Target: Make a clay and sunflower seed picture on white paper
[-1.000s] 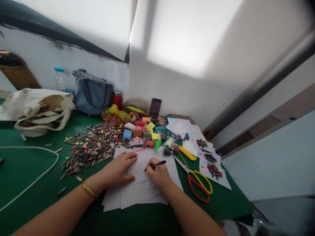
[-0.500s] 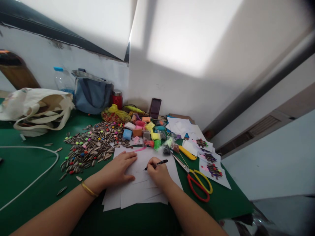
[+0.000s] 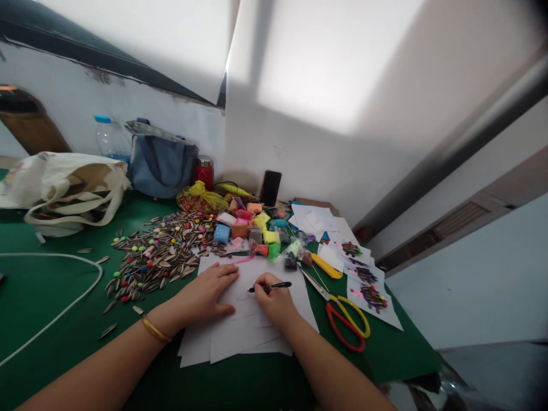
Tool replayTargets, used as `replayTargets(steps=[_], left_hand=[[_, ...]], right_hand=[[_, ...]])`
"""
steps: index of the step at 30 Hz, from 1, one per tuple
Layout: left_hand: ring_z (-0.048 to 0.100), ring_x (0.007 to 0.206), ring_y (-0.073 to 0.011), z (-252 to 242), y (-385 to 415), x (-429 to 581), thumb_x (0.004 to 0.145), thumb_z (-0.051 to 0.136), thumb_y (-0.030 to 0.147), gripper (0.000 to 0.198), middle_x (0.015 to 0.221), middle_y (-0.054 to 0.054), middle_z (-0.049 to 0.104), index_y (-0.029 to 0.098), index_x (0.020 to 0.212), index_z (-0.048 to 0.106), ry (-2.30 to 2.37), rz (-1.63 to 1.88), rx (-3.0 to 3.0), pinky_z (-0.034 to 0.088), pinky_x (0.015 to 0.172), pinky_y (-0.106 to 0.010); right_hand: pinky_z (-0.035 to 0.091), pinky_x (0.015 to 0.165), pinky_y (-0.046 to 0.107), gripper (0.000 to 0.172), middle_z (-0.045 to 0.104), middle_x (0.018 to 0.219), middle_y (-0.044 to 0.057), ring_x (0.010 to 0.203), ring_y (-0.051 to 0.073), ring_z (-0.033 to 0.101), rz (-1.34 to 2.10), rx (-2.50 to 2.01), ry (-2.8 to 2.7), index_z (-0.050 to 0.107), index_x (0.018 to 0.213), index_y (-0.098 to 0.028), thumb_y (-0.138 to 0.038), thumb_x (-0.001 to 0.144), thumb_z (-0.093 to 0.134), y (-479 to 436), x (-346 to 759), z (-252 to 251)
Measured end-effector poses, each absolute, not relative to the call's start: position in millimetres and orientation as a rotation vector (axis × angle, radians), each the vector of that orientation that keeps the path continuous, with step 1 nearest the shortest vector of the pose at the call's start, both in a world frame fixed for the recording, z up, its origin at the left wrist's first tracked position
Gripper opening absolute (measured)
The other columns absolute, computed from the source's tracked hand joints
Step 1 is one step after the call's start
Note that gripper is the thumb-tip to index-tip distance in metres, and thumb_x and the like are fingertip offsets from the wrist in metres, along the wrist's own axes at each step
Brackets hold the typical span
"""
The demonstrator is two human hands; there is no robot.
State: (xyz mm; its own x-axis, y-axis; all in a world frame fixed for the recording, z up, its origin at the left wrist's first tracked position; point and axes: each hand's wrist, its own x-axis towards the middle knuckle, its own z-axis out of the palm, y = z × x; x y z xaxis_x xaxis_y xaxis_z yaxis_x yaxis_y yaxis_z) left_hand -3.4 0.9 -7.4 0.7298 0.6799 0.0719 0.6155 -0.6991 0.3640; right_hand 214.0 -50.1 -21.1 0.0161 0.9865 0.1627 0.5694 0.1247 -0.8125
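**Pen on paper at a crowded green craft table**

A green table (image 3: pixel 47 297) is filling the lower part of the view, running up against a white wall (image 3: pixel 299 154) at the back and ending in a corner edge at lower right, where the floor is showing beyond. Sheets of white paper (image 3: pixel 252 331) are lying near the front edge. The left hand (image 3: pixel 205 297) is resting flat and open on the paper, fingers spread, pinning it down. The right hand (image 3: pixel 276 302) is closing around a black pen (image 3: pixel 270 286), whose tip is touching the paper just beside the left fingertips.

Behind the paper, a heap of sunflower seeds (image 3: pixel 158 257) dotted with coloured beads is spreading leftward, and blocks of coloured clay (image 3: pixel 248 225) are crowding the middle. Red-and-yellow scissors (image 3: pixel 342 314) are lying just right of the paper, with decorated paper cards (image 3: pixel 370 294) reaching toward the right edge. A phone (image 3: pixel 270 188) is leaning against the wall; a blue bag (image 3: pixel 160 162), a water bottle (image 3: pixel 105 140) and a cream tote bag (image 3: pixel 64 191) are sitting at the back left. A white cord (image 3: pixel 64 308) is curving across the open green stretch at left, which is offering the widest free room.
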Motion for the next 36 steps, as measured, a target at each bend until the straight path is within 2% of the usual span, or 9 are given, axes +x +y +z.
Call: replayTargets(steps=[14, 36], left_hand=[[0.041, 0.137, -0.0313, -5.6, -0.1, -3.1, 0.072, 0.072, 0.045, 0.071, 0.147, -0.01, 0.048, 0.023, 0.137, 0.052, 1.015, 0.284, 2.61, 0.022, 0.119, -0.049], [0.041, 0.137, -0.0311, -6.7, 0.4, -3.6, 0.072, 0.072, 0.046, 0.072, 0.147, -0.01, 0.048, 0.023, 0.137, 0.051, 1.01, 0.283, 2.607, 0.022, 0.119, -0.048]], right_hand=[[0.045, 0.067, 0.023, 0.012, 0.067, 0.077, -0.001, 0.071, 0.014, 0.061, 0.699, -1.529, -1.7, 0.066, 0.085, -0.021, -0.023, 0.086, 0.054, -47.9, 214.4, -22.0], [0.043, 0.063, 0.023, 0.011, 0.064, 0.073, -0.001, 0.068, 0.014, 0.059, 0.631, -1.569, -1.668, 0.064, 0.078, -0.021, -0.02, 0.082, 0.053, -45.5, 215.0, -24.5]])
